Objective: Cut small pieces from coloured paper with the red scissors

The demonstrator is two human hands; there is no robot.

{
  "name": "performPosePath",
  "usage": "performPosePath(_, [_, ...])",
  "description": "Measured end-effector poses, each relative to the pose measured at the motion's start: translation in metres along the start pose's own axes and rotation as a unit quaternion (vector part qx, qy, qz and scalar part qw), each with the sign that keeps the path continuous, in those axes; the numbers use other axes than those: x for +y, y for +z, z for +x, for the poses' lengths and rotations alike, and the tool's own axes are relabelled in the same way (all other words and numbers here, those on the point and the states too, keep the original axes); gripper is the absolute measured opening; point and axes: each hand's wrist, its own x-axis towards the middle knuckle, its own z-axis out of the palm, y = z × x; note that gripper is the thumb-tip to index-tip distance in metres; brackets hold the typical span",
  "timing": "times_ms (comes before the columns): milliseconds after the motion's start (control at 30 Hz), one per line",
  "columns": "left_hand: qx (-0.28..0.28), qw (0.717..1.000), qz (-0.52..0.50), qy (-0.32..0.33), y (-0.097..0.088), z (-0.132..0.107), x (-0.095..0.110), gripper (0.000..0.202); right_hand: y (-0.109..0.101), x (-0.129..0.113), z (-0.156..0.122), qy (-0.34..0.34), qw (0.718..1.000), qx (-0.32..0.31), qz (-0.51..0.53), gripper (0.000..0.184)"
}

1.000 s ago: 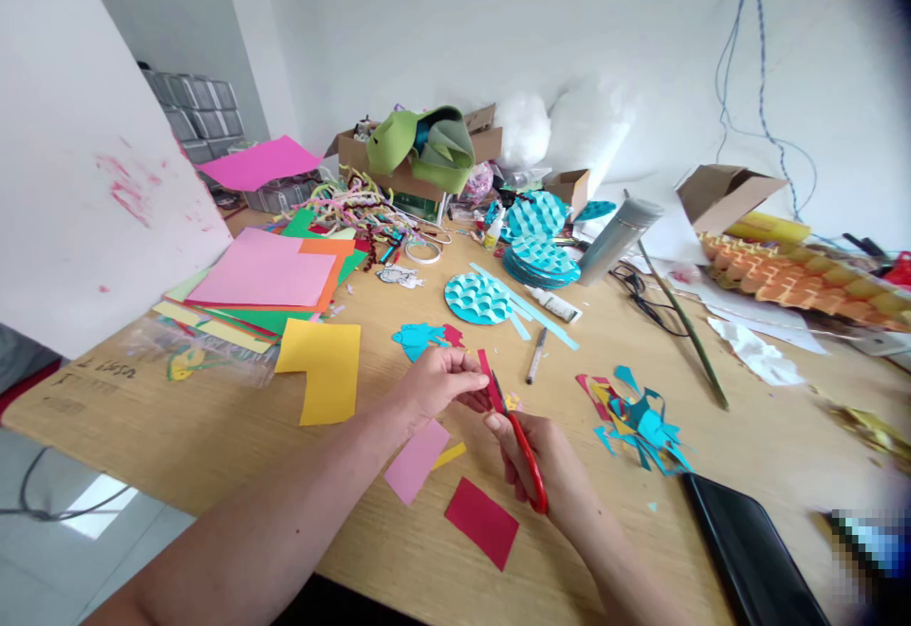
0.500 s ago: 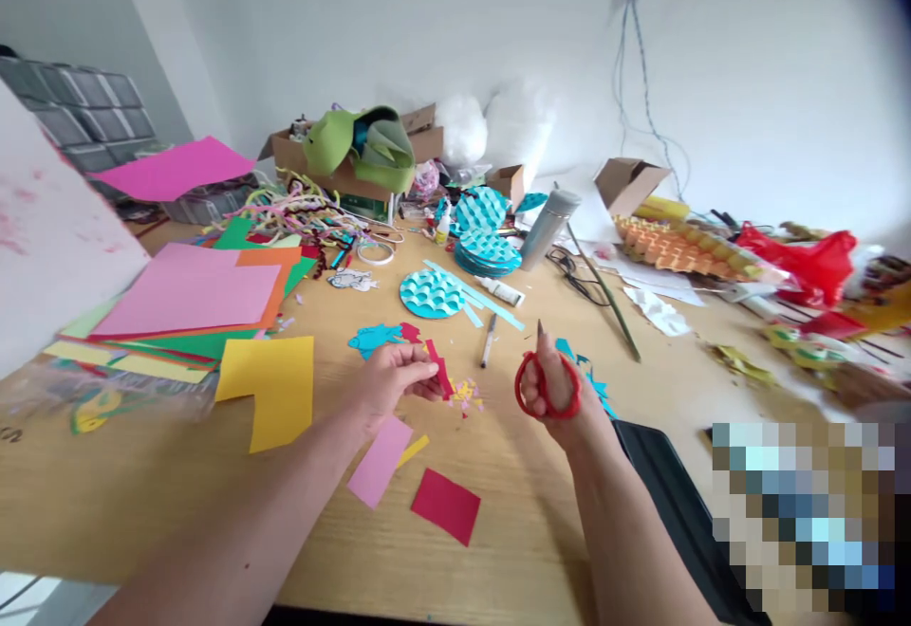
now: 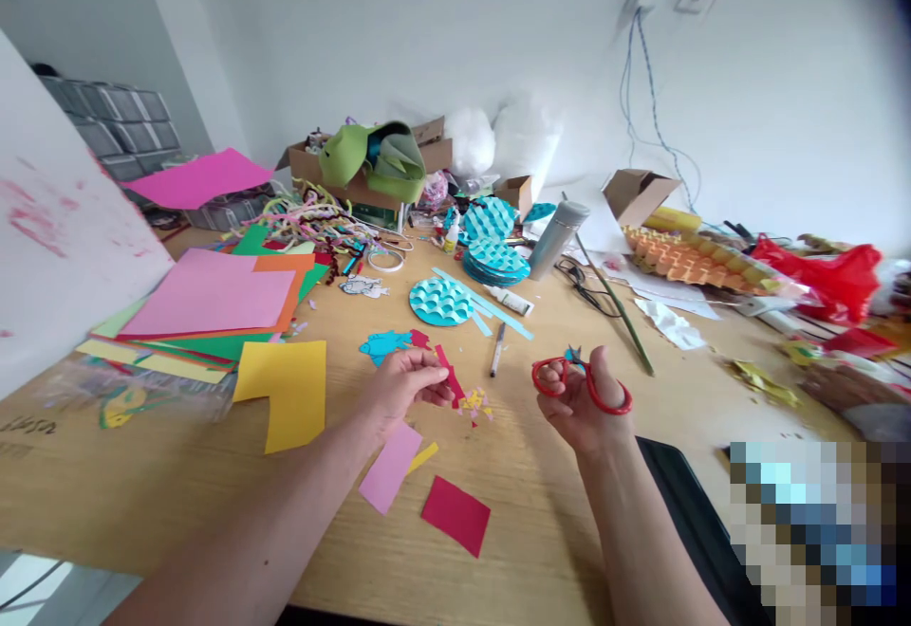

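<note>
Since half a second ago the right hand [image 3: 585, 406] is turning the scissors [image 3: 582, 385] from upright to sideways, so their glossy red plastic loops are now lying across the curled fingers; the hand is closing round the handles, and the blades are hidden behind it. The left hand [image 3: 399, 387] is staying low over the table [image 3: 177, 484], pinching a narrow, jagged red strip [image 3: 450, 381] between thumb and fingertips, well apart from the scissors. Tiny yellow and pink scraps [image 3: 475, 403] are lying just beside the strip on the pale wood grain. A matte pink rectangle [image 3: 390, 465] and a red square [image 3: 455, 515] are resting flat nearer the person, and an L-shaped yellow sheet [image 3: 285, 398] is lying to the left. Beyond the hands, a blue paper fish [image 3: 382, 345], a pen [image 3: 496, 349] and a teal disc [image 3: 441, 301] with scalloped ridges are sitting.
</note>
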Motion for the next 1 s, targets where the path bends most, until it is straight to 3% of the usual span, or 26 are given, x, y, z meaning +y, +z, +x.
performPosePath(100, [0.009, 1.0, 0.003, -0.001, 0.002, 0.0, -0.001, 0.022, 0.026, 0.02, -0.007, -0.027, 0.99, -0.005, -0.138, 0.052])
performPosePath(233, [0.008, 1.0, 0.014, 0.01, 0.003, -0.001, -0.002, 0.022, 0.053, 0.044, -0.02, -0.044, 0.93, -0.099, -0.351, 0.031])
performPosePath(300, [0.007, 1.0, 0.02, 0.012, 0.003, -0.001, -0.003, 0.022, 0.059, 0.05, -0.024, -0.052, 0.914, -0.097, -0.39, 0.026])
performPosePath(633, [-0.034, 0.999, 0.035, -0.012, 0.004, -0.003, -0.008, 0.023, 0.058, 0.043, -0.027, -0.094, 0.929, -0.061, -0.354, 0.013])
performPosePath(800, [-0.027, 1.0, 0.0, -0.01, 0.005, -0.004, -0.003, 0.036, 0.052, 0.045, -0.025, -0.045, 0.936, -0.099, -0.335, 0.015])
performPosePath(900, [-0.021, 0.999, 0.043, 0.017, 0.007, -0.005, 0.0, 0.036, 0.051, 0.045, -0.025, -0.02, 0.932, -0.112, -0.344, 0.016])
performPosePath(1000, [-0.039, 0.99, 0.13, 0.038, 0.009, -0.006, 0.0, 0.022, 0.052, 0.045, -0.025, -0.011, 0.928, -0.108, -0.358, 0.017])
